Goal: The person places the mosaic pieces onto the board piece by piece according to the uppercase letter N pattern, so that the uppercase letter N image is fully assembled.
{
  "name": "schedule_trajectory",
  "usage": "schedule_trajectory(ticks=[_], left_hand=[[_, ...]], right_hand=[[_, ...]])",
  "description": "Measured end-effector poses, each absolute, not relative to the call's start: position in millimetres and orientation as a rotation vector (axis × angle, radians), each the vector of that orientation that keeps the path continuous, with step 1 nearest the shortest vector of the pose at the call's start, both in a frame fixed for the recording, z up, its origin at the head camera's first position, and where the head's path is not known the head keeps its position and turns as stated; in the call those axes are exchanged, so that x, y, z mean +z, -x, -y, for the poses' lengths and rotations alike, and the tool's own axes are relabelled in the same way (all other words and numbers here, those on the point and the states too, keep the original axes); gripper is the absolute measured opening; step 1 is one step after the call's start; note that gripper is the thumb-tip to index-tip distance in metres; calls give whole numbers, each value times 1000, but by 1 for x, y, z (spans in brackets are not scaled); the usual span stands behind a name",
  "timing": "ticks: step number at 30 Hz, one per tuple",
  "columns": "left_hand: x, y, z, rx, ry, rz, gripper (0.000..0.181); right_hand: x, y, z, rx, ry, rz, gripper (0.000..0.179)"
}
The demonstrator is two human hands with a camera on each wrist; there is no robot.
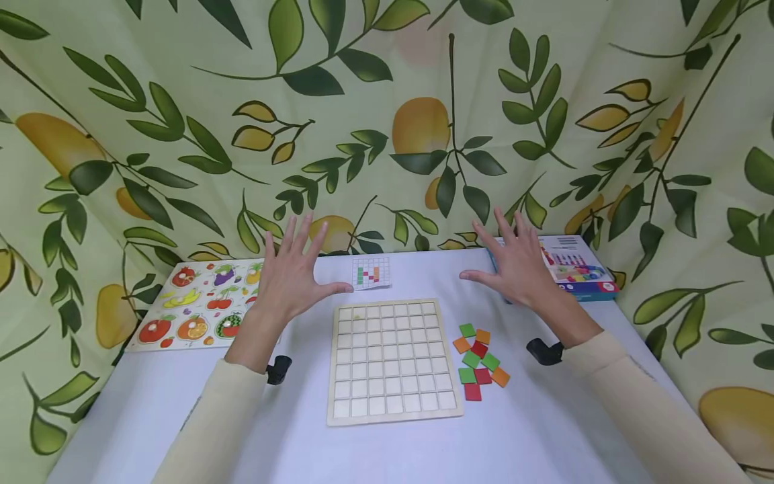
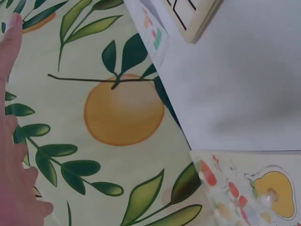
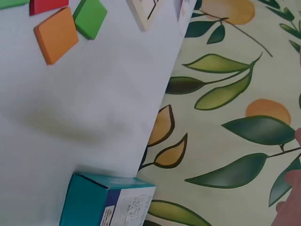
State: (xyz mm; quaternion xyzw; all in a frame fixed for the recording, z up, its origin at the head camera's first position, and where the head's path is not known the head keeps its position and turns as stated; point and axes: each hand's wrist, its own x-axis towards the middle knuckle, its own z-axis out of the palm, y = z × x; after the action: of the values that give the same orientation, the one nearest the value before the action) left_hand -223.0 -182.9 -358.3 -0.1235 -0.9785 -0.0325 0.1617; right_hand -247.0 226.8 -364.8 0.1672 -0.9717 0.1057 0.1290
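Observation:
Both hands hover above the white table with fingers spread, holding nothing. The left hand [image 1: 290, 279] is between the fruit puzzle board [image 1: 175, 323] and a small pattern card [image 1: 371, 273] with a coloured grid. On the other side, the right hand [image 1: 514, 262] is raised in front of a boxed set [image 1: 574, 265]. Between and below them lies a wooden grid board [image 1: 396, 363] with bare square cells. Red, green and orange square tiles [image 1: 482, 359] lie loosely to its right; in the right wrist view an orange tile [image 3: 56, 35] shows its thickness.
A curtain [image 1: 363, 101] printed with leaves and oranges hangs behind the table [image 1: 387, 450] and on both sides. Dark wrist cameras are worn on both wrists. The teal side of the box [image 3: 84, 202] appears low in the right wrist view.

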Motion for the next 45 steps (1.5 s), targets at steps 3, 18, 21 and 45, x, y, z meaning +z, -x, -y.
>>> schedule_trajectory(ticks=[3,18,21,45], left_hand=[[-358,219,183,-152,381,2808,122],[-386,182,188,-539,404,3028,124],[-394,176,188,-606,418,3066,125],[-431,148,186,-985,493,3381,134]], right_hand=[[-366,243,-227,374,-504,2824,101],[-388,212,-228,669,-583,2916,90],[-395,208,-230,725,-592,2954,87],[-439,190,-252,1191,-557,3121,64]])
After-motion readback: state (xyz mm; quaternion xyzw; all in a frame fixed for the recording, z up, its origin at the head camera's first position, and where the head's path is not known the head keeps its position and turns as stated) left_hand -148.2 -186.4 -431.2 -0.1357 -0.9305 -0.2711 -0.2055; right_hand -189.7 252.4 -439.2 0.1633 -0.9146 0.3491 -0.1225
